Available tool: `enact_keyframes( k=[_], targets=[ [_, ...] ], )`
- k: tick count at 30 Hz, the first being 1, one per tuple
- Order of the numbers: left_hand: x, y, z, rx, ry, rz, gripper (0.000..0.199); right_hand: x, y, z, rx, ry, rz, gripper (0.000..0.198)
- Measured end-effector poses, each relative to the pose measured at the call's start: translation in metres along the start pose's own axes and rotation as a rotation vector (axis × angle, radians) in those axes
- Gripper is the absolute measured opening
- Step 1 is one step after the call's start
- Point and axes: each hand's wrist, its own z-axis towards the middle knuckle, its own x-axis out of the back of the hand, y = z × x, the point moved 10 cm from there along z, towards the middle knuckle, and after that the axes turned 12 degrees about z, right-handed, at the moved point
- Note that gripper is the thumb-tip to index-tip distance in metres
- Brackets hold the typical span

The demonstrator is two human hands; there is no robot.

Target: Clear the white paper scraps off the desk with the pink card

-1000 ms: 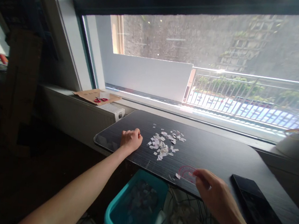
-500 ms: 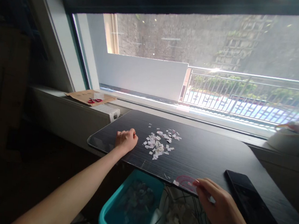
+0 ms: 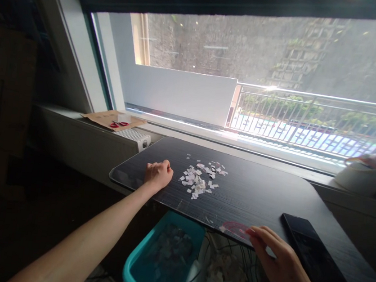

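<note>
Apparently the step in hand is handling a blurred red item (image 3: 235, 228), pinched in the right hand (image 3: 281, 256) by the near edge of the table (image 3: 264, 186), while the left hand (image 3: 158, 175) lies curled beside paper scraps (image 3: 199, 187), its palm hidden; a next move would call for steadiness.

Hard daylight comes through a wide window (image 3: 236, 47) with a dark frame (image 3: 210, 5). A metal railing (image 3: 315, 95) and a pale low panel (image 3: 180, 92) stand outside. A black wood-grain table (image 3: 257, 189) sits beneath, near a white radiator (image 3: 137, 139); the floor (image 3: 29, 222) (hard to make out) lies in deep shadow.
</note>
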Motion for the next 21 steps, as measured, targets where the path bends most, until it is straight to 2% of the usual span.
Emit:
enact_keyframes(
  k=[4, 7, 17, 21],
  targets=[
    [0.0, 0.0, 0.0, 0.004, -0.001, 0.007, 0.025, -0.002, 0.007, 0.011, 0.008, 0.01, 0.04, 0.02],
    [0.001, 0.0, 0.0, 0.002, 0.003, 0.009, 0.025, -0.006, 0.015, 0.017, -0.038, -0.025, 0.047, 0.022],
    [0.0, 0.001, 0.0, -0.003, -0.004, -0.001, 0.025, 0.0, 0.019, 0.005, -0.138, -0.117, 0.072, 0.023],
    [0.001, 0.0, 0.0, -0.001, -0.002, 0.002, 0.025, -0.002, 0.016, 0.014, -0.119, -0.071, 0.067, 0.025]
  ],
)
